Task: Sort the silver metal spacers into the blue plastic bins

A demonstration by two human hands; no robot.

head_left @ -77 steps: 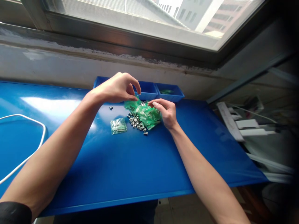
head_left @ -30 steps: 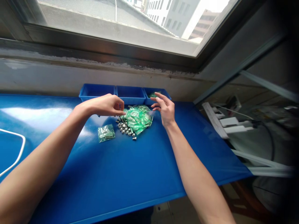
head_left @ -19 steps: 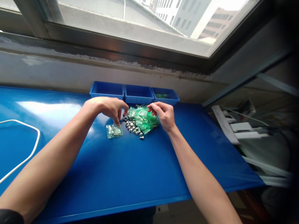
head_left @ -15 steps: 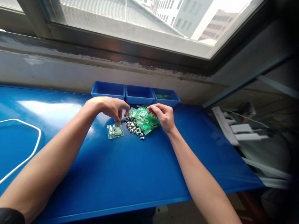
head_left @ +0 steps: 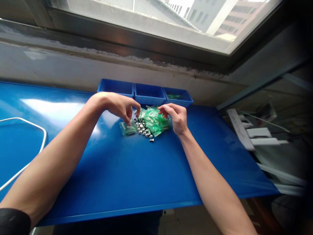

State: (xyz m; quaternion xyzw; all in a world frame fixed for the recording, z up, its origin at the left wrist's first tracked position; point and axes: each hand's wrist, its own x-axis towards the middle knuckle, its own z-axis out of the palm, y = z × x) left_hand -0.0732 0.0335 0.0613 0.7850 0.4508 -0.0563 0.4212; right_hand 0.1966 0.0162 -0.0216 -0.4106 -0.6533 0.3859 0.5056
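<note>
My left hand (head_left: 123, 108) is bent down over a small clear plastic bag (head_left: 129, 131) of metal parts, its lower fingertips pinched at the bag's top edge. Its index finger reaches out toward a heap of silver screw-like metal parts (head_left: 141, 126). My right hand (head_left: 176, 117) hovers at the right of a pile of green-tinted plastic bags (head_left: 155, 120). Its thumb and fingers are curled together, and whatever they hold is too small to make out. One loose metal part (head_left: 151, 140) lies in front of the heap.
Three joined blue bins stand by the wall: left bin (head_left: 117, 92), middle bin (head_left: 149, 100), right bin (head_left: 181, 101) with green bags inside. A white cable (head_left: 44, 133) curves over the blue table (head_left: 127, 176) at left. White equipment (head_left: 259, 133) stands beyond the right edge.
My left hand and the small bag have shifted right, closer to the heap of metal parts. My right hand stays near the green bags. The whole view has shifted slightly.
</note>
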